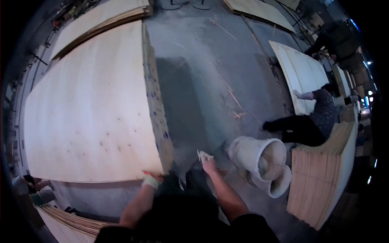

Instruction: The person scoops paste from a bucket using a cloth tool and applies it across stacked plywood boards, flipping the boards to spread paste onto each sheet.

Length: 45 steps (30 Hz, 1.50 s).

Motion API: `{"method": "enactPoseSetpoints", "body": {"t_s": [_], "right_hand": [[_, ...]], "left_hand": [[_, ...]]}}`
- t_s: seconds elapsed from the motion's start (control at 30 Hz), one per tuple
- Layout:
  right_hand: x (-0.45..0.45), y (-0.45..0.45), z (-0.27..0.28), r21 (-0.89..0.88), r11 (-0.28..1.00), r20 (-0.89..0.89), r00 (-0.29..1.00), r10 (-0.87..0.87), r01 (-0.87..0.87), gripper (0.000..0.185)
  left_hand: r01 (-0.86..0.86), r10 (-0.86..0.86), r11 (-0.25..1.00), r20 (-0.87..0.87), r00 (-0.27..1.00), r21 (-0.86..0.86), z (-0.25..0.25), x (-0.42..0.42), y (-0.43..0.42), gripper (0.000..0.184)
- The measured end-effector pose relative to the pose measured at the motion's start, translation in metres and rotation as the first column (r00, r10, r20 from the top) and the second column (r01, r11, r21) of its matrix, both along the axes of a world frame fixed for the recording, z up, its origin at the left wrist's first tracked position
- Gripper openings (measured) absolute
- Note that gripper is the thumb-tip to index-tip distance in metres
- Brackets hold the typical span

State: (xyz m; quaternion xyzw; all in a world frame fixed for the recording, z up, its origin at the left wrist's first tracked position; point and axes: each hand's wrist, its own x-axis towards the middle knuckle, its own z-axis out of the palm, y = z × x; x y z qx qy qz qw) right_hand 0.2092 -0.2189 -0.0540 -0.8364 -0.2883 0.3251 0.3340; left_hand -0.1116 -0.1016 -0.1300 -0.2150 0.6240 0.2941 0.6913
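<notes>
My left hand (152,179), in a pale glove with reddish fingertips showing, grips the near edge of the top plywood sheet (89,109) close to its right corner. This sheet lies flat on a tall stack whose layered side (156,97) carries blue marks. Right of that corner, my right hand (208,163) is held out over the floor, closed around something whitish with a thin pale edge. Its exact kind is too small and blurred to make out. Two whitish buckets (252,153) stand to the right of this hand, their open mouths showing residue inside.
A co-worker (320,111) at the right reaches a gloved hand to a leaning plywood panel (298,69). Nearer stands another sheet stack (318,174). More sheets lie at the far left (101,20), far right (259,14) and lower left (73,220). Wood strips (235,99) litter the concrete floor (239,52).
</notes>
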Motion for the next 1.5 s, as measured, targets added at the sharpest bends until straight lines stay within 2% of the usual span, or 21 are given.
{"method": "enactPoseSetpoints", "body": {"t_s": [0.03,0.1,0.13,0.17,0.37,0.43,0.53,0.63,0.7,0.73,0.77,0.8,0.83,0.93,1.0,1.07,1.2,1.27,1.33,1.4,1.5], "right_hand": [[0.02,-0.007,0.024,0.01,0.997,-0.229,0.97,-0.078,0.083,0.04],[0.046,-0.056,0.018,0.014,0.881,-0.42,0.803,-0.424,0.472,0.044],[0.063,-0.094,-0.017,0.073,0.993,0.096,0.99,-0.102,0.095,0.053],[0.073,-0.104,0.013,-0.031,0.998,0.285,0.958,-0.039,0.05,0.056],[0.269,-0.375,0.001,-0.162,0.825,0.357,0.812,-0.462,0.541,0.052],[0.35,-0.449,-0.014,-0.345,0.786,0.622,0.752,-0.217,0.513,0.042],[0.48,-0.521,-0.072,-0.024,0.807,0.478,0.715,-0.51,0.591,0.039],[0.593,-0.517,-0.102,-0.059,0.763,0.184,0.758,-0.625,0.644,0.034],[0.695,-0.522,-0.199,-0.134,0.796,0.217,0.801,-0.558,0.59,0.034],[0.73,-0.523,-0.245,-0.202,0.797,0.245,0.818,-0.521,0.569,0.034],[0.758,-0.514,-0.261,-0.216,0.802,0.222,0.828,-0.516,0.557,0.034],[0.783,-0.497,-0.26,-0.236,0.737,0.291,0.77,-0.568,0.633,0.033],[0.801,-0.485,-0.27,-0.249,0.666,0.361,0.706,-0.61,0.703,0.032],[0.819,-0.477,-0.366,-0.312,0.872,0.505,0.843,-0.184,0.377,0.03],[0.793,-0.471,-0.512,-0.061,0.971,0.47,0.865,-0.178,0.233,0.032],[0.772,-0.458,-0.377,-0.616,0.723,0.071,0.892,0.446,-0.312,0.031],[0.702,-0.539,-0.348,-0.341,0.931,-0.159,0.969,-0.191,0.128,0.029],[0.705,-0.578,-0.289,-0.408,0.874,-0.784,0.388,-0.483,0.264,0.041],[0.662,-0.618,-0.203,-0.147,0.925,-0.916,0.304,-0.262,0.351,0.039],[0.601,-0.651,-0.126,0.11,0.939,-0.991,0.11,0.077,0.326,0.037],[0.483,-0.753,-0.034,0.088,0.975,-0.99,0.122,0.064,0.202,0.038]], "left_hand": [[0.245,-0.244,0.969,0.042,0.969,-0.027,-0.066,-0.019,-0.001,0.078],[0.177,-0.183,0.983,0.132,0.974,0.054,0.007,0.018,-0.015,0.09],[0.191,-0.198,0.98,0.174,0.965,0.058,-0.001,0.028,-0.005,0.092],[0.217,-0.225,0.974,0.205,0.953,0.06,-0.023,0.033,-0.002,0.093],[0.23,-0.225,0.973,0.213,0.951,0.005,-0.072,0.084,-0.094,0.099],[0.211,-0.205,0.977,0.182,0.962,-0.014,-0.081,0.1,-0.121,0.102],[0.192,-0.196,0.98,0.083,0.977,0.051,-0.087,0.142,-0.186,0.105],[0.255,-0.252,0.957,-0.037,0.967,0.141,-0.105,0.241,-0.249,0.096],[0.303,-0.276,0.951,-0.29,0.917,0.054,-0.092,0.382,-0.308,0.084],[0.497,-0.485,0.865,-0.137,0.864,0.068,-0.133,0.403,-0.326,0.09],[0.55,-0.483,0.821,-0.328,0.812,0.152,-0.073,0.532,-0.377,0.085],[0.699,-0.524,0.666,-0.504,0.687,0.26,-0.116,0.59,-0.415,0.085],[0.636,-0.622,0.65,-0.19,0.76,0.416,-0.138,0.638,-0.448,0.064],[0.749,-0.779,0.557,-0.088,0.621,0.358,-0.083,0.842,-0.535,0.047],[0.629,-0.698,0.551,-0.11,0.708,0.549,-0.125,0.86,-0.584,0.05],[0.602,-0.663,0.625,-0.069,0.745,0.498,-0.102,0.868,-0.594,0.062],[0.602,-0.649,0.653,-0.068,0.757,0.46,-0.072,0.847,-0.61,0.054],[0.547,-0.671,0.614,0.012,0.741,0.569,-0.06,0.813,-0.634,0.05],[0.466,-0.572,0.689,0.023,0.82,0.555,-0.02,0.737,-0.668,0.046],[0.561,-0.61,0.534,-0.171,0.774,0.632,0.061,0.614,-0.711,0.061],[0.493,-0.279,0.595,-0.413,0.867,0.634,0.101,0.39,-0.894,0.051]]}}
